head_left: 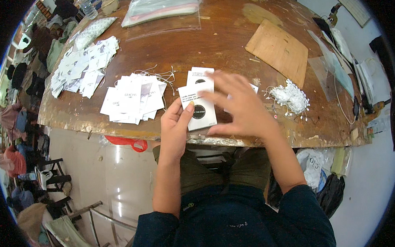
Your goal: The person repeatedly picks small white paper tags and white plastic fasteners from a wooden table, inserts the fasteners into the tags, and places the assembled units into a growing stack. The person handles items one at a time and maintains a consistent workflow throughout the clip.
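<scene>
My left hand (173, 126) pinches a white hang tag (208, 119) by its left edge, near the table's front edge. Dark print and a black round spot show on its face. Another white tag (197, 73) with a similar spot lies just beyond, partly covered by the held one. Over the right side of these tags hovers my right hand (242, 106), fingers spread and slightly blurred; I see nothing in its grasp. White card corners (253, 88) peek out behind it. To the left sits a pile of tags (131, 99) with loose strings (163, 74) behind.
Farther left spreads a larger heap of tags (84, 66). A bundle of white tag strings (289, 98) lies right of my right hand, below a wooden board (280, 51). Clear plastic bags (163, 9) rest at the table's back. Filled bags (312, 163) stand beneath the right edge.
</scene>
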Available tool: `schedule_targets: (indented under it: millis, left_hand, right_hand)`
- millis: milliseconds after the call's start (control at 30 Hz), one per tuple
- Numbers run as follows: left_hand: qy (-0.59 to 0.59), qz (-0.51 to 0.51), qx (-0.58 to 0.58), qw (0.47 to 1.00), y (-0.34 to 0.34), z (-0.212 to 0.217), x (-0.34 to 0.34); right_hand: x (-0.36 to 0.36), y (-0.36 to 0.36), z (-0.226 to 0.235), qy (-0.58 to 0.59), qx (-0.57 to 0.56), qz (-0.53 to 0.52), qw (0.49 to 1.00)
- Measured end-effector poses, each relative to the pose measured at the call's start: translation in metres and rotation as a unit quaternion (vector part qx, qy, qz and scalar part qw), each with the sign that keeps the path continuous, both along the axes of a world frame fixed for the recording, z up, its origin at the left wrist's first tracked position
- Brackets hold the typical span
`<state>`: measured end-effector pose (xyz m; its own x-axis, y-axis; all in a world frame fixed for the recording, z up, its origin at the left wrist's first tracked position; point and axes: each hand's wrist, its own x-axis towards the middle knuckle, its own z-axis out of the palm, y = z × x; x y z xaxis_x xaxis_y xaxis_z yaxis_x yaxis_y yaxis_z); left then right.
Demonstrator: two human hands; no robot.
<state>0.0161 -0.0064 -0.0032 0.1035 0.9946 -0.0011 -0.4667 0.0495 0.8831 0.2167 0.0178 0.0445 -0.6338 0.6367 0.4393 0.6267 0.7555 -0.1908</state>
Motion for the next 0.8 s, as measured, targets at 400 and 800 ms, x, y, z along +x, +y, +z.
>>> schedule_targets:
  millis: [400, 800]
  left_hand:
    - [0.022, 0.068, -0.008, 0.997, -0.004, -0.005, 0.006]
    - [0.031, 0.065, -0.003, 0.997, -0.003, -0.006, 0.004]
  right_hand:
    - [0.058, -0.009, -0.033, -0.047, -0.104, -0.237, 0.965]
    - [0.055, -0.012, -0.036, -0.014, -0.097, -0.21, 0.973]
